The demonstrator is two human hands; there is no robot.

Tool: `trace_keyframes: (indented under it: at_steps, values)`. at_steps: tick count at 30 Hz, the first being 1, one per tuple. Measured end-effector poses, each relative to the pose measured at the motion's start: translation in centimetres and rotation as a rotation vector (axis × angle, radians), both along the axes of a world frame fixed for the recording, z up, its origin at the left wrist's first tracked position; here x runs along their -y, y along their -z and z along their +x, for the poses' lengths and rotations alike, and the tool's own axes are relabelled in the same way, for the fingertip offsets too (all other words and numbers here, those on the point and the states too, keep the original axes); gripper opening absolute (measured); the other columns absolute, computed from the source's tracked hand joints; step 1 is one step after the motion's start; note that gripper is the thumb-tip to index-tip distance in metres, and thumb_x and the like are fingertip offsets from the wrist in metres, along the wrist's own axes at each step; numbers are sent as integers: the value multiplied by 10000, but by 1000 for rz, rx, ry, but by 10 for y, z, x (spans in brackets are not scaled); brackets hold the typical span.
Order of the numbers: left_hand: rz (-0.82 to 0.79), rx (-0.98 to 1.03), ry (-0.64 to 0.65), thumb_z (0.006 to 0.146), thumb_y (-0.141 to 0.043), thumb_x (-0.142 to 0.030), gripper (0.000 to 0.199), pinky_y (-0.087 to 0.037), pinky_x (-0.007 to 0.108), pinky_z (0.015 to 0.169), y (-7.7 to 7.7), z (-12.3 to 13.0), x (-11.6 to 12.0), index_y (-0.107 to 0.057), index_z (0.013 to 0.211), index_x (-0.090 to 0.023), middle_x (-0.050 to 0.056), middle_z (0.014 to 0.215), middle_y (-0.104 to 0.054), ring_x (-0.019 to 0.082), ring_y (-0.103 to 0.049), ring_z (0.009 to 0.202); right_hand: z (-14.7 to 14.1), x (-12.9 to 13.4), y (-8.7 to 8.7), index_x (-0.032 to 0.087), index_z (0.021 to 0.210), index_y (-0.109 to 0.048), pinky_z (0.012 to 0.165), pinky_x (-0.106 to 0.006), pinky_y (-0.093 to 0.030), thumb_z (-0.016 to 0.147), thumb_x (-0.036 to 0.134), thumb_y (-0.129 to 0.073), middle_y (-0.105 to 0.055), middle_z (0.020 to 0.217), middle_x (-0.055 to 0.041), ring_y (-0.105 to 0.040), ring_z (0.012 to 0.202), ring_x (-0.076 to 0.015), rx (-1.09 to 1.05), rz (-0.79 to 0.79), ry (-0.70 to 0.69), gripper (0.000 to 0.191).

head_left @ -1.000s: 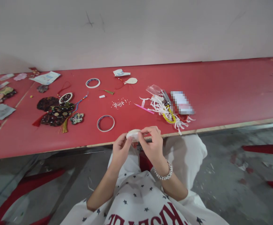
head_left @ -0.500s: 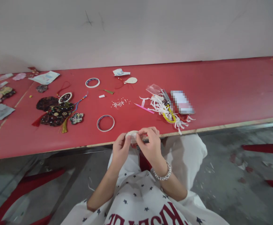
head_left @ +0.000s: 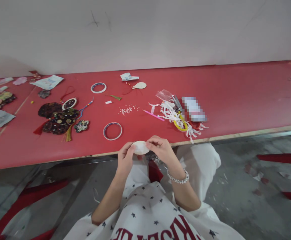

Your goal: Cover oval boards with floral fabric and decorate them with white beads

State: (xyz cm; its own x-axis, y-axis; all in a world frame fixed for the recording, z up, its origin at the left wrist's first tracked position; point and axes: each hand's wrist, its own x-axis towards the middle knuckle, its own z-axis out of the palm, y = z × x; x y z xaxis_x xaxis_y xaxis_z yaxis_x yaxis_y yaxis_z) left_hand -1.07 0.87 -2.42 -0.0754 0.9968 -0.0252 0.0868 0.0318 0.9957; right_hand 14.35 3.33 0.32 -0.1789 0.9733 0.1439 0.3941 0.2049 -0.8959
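Observation:
A flat, pale oval piece (head_left: 141, 147) is stretched between my two hands at the table's front edge. My left hand (head_left: 125, 156) pinches its left end between thumb and fingers. At the right end, my right hand (head_left: 161, 148) grips it the same way, with a beaded bracelet on that wrist. Just beyond my hands lies a roll of white tape (head_left: 112, 131). Farther off are a scatter of tiny white beads (head_left: 127, 109) and a pink pen-like stick (head_left: 154, 115). The undersides of my fingers are hidden.
Dark patterned sachets with tassels (head_left: 57, 121) lie on the left of the red table (head_left: 240, 96). To the right, white strips (head_left: 170, 113) cover yellow-handled scissors (head_left: 180, 125) beside a blurred-out rectangular object (head_left: 194, 109). A second tape roll (head_left: 98, 88) is farther back. A wall (head_left: 145, 36) bounds the table.
The pale oval piece has turned so that its broad face shows more fully. My hands have moved slightly apart, and my right fingers have shifted to its right end.

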Motion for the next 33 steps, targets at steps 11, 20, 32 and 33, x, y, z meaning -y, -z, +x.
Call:
trace_keyframes:
  at_steps: [11,20,32,33]
  values:
    - [194,-822,-182,779,-582,-260,277,-266,457,987,-16,-85,-21,-669,1042,-247,86,1149,-605,307,-449,1149,-12,-30,24,213,712,-677,775,-395,-383,803,277,-596,-650,739,-47,-544,795,-225,375,69,207,138]
    - [441,-877,-25,847,-555,-258,121,-304,434,930,-9,-89,-26,-667,866,-217,42,869,-692,208,-601,878,-18,-18,17,210,1149,-590,842,-413,-402,875,286,-487,-626,1021,-89,-524,949,-250,375,182,238,303]
    - [560,-609,-10,833,-603,-251,95,-400,313,756,-16,-31,-7,-662,892,-205,10,773,-688,136,-599,695,-39,4,13,309,1039,-661,823,-375,-461,825,178,-608,-670,959,-19,-552,920,-186,20,519,152,256]
    - [564,-600,-10,834,-603,-251,99,-404,311,749,-16,-31,-7,-665,896,-205,11,772,-690,135,-597,686,-39,5,13,312,1018,-668,818,-373,-464,819,170,-614,-672,943,-15,-553,912,-184,13,533,153,250]
